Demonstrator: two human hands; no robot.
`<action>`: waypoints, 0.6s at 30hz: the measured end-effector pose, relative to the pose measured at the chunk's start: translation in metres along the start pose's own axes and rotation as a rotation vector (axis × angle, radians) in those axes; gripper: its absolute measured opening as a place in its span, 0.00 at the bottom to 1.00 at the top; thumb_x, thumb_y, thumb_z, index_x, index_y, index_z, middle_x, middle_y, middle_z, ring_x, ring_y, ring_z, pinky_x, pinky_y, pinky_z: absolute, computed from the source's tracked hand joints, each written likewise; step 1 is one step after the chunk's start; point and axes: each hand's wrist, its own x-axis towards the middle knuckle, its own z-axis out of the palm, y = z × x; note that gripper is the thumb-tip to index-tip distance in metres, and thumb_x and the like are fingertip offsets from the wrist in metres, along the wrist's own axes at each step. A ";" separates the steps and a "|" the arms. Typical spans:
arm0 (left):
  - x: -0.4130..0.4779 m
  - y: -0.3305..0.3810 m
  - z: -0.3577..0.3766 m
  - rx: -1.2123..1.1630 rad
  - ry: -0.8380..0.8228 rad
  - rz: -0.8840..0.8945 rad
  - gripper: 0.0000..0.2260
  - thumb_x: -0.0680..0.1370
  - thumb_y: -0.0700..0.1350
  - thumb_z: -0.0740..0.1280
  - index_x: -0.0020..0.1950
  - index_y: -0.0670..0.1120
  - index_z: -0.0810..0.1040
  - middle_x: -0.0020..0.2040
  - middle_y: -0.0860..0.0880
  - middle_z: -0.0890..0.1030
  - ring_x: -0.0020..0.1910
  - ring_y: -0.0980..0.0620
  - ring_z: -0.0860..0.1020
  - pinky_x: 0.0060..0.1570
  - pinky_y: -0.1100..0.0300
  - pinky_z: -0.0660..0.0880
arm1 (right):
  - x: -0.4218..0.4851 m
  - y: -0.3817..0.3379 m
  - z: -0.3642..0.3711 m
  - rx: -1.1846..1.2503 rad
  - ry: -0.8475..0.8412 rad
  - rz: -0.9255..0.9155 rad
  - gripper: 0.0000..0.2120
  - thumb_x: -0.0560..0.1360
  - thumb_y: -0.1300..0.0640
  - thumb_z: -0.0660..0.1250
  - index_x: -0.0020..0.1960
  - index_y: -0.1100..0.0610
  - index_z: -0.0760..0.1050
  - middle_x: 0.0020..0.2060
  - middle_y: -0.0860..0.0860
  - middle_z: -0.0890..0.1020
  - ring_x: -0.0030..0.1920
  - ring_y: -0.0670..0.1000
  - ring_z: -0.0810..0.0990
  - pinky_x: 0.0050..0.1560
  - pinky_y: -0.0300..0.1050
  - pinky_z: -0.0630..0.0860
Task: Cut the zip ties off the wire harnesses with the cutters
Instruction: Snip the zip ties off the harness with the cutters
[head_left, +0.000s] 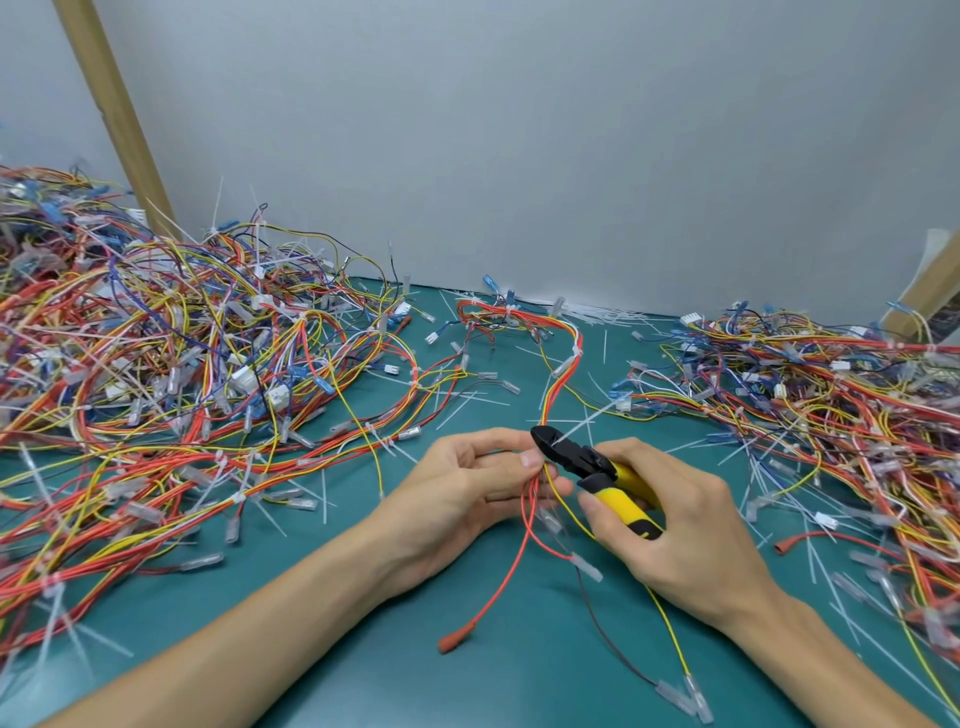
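Between the two hands, in the head view, the cutters (597, 467) set their black jaws at a white zip tie (576, 428) just above the left hand's (467, 488) fingers (530, 460), which pinch the wire harness (540, 499). The right hand's (675, 519) fingers (597, 512) wrap the yellow handles. The cut itself seems in hand; next comes a firm squeeze, clear of the wires. No writing is readable.

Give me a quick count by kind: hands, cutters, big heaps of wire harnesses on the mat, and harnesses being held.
Hands: 2, the left hand and the right hand
Cutting tools: 1, the cutters
Harness heaps: 2, the left heap and the right heap
Harnesses in hand: 1, the held harness
Total: 6
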 end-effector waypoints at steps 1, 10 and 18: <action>0.000 0.000 0.000 0.007 -0.009 -0.005 0.14 0.75 0.37 0.69 0.58 0.32 0.76 0.47 0.38 0.83 0.46 0.45 0.84 0.46 0.58 0.79 | 0.000 0.000 0.000 -0.009 0.004 0.000 0.13 0.73 0.40 0.66 0.52 0.46 0.76 0.38 0.40 0.76 0.36 0.43 0.75 0.37 0.39 0.73; 0.000 -0.002 0.001 0.020 0.027 0.028 0.12 0.73 0.35 0.68 0.55 0.37 0.73 0.43 0.42 0.83 0.45 0.46 0.84 0.45 0.59 0.80 | 0.000 0.003 0.003 -0.141 0.039 -0.014 0.13 0.74 0.40 0.68 0.53 0.46 0.74 0.39 0.41 0.75 0.38 0.39 0.72 0.38 0.41 0.73; -0.001 -0.002 0.001 0.021 0.045 0.026 0.12 0.71 0.34 0.68 0.53 0.38 0.73 0.44 0.40 0.83 0.44 0.45 0.84 0.45 0.58 0.80 | 0.001 0.000 0.000 -0.109 -0.005 -0.013 0.15 0.74 0.39 0.65 0.56 0.46 0.74 0.43 0.40 0.75 0.43 0.41 0.74 0.44 0.41 0.73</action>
